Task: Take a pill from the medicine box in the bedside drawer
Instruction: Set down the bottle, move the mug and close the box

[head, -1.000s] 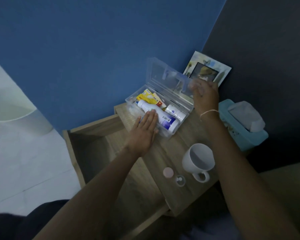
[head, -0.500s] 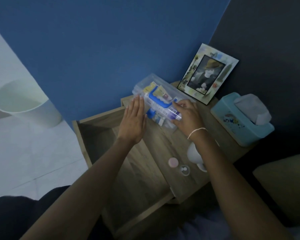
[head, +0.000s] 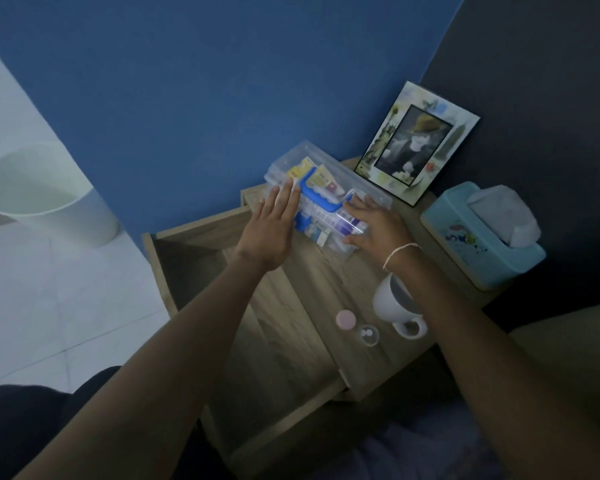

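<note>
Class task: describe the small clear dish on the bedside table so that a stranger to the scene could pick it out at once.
Start at the wooden bedside table in the corner. Near its front edge stands a white mug; left of its handle lies the small clear dish. It holds two white pills, unlike the solid pink cap beside it.

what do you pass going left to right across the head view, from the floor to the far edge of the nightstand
white bin → open drawer → left hand → medicine box → right hand → photo frame → tissue box
</note>
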`<action>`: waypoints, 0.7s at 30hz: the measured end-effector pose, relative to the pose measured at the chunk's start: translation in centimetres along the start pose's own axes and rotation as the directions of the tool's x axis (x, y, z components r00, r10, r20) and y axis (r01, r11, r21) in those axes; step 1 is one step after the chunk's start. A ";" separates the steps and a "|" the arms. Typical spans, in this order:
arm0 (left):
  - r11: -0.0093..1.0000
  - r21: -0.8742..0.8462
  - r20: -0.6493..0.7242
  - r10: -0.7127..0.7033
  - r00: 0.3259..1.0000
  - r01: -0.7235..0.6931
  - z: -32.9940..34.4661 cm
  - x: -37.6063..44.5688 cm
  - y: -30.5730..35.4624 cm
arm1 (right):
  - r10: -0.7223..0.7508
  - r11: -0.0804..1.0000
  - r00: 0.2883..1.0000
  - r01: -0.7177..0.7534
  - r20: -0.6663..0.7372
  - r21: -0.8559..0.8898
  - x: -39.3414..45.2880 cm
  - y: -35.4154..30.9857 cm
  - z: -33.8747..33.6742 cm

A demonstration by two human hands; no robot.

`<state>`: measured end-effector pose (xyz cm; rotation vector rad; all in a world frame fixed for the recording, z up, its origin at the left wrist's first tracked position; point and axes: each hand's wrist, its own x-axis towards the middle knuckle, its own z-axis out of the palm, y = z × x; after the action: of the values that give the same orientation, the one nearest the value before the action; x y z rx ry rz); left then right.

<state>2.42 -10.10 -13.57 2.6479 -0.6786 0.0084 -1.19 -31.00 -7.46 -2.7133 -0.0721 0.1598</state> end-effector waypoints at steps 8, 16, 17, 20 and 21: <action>0.465 -0.785 0.117 -0.539 0.834 0.410 1.4 -0.3 3.9 | 0.014 0.997 0.999 -0.011 -0.041 0.076 -0.3 -0.1 0.4; 0.395 -0.865 -0.018 -0.638 0.770 0.308 0.7 0.3 4.2 | 0.020 0.993 0.999 -0.015 -0.045 0.117 -0.6 -0.3 0.1; 0.416 -0.857 -0.041 -0.641 0.766 0.303 0.8 0.3 4.0 | 0.021 0.992 0.999 -0.016 -0.043 0.126 -0.7 -0.4 0.1; 0.438 -0.847 -0.086 -0.673 0.734 0.303 0.7 0.9 4.1 | 0.024 0.989 0.999 -0.018 -0.042 0.147 -0.7 -0.4 0.1; 0.451 -0.836 -0.102 -0.686 0.720 0.311 0.6 1.3 4.2 | 0.022 0.988 0.999 -0.015 -0.043 0.154 -0.7 -0.4 0.1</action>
<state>1.54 -14.28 -12.42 1.7593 0.2989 0.1034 -1.95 -30.62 -7.31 -2.5628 -0.0202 0.1052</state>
